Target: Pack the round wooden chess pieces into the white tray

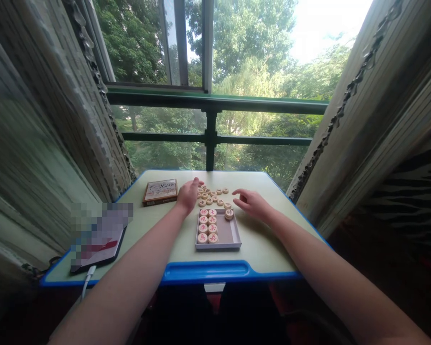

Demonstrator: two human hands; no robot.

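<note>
A shallow grey tray (230, 235) lies in the middle of the small table (269, 249). Round wooden chess pieces with red characters fill its left side in two columns (207, 225), and one more piece (229, 214) leans at its far right corner. Several loose pieces (212, 195) lie scattered behind the tray. My left hand (187, 194) rests at the left edge of that pile with its fingers curled over some of the pieces. My right hand (250, 202) hovers just right of the tray's far corner, fingers loosely spread and holding nothing.
A brown and white box lid (160, 191) lies at the table's far left. A phone (99, 242) with a white cable sits at the near left corner. The table has a blue rim (206, 271). Curtains flank a window with a green railing (215, 103).
</note>
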